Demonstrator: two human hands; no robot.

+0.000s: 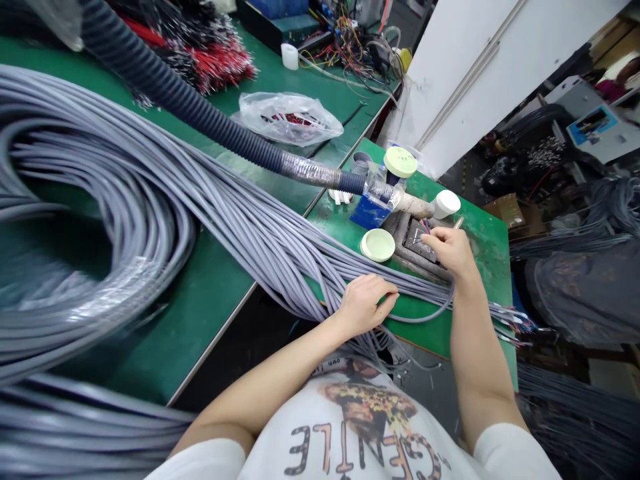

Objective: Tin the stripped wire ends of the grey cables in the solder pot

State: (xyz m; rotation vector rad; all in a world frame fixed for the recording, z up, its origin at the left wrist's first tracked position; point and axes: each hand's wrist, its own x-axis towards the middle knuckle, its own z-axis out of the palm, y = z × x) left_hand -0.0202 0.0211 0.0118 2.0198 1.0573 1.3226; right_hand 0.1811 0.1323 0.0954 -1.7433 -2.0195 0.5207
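My right hand (447,248) is closed in a pinch on the stripped end of a grey cable. Thin coloured wires (425,227) stick out from its fingertips, over a dark square solder pot (419,241). Below that hand, the held cable (425,321) curves back to the left. My left hand (367,303) lies on the front edge of a thick bundle of grey cables (280,257). Its thumb and forefinger are a little apart, and nothing shows between them. The bundle runs under my right forearm to several stripped ends (520,320).
A ribbed hose (200,120) ends beside the pot, near a blue box (370,210). Around it stand a pale green lid (377,245), a white container (446,203) and a green-lidded jar (400,161). A plastic bag (290,120) and coiled cables (100,140) lie on the left table.
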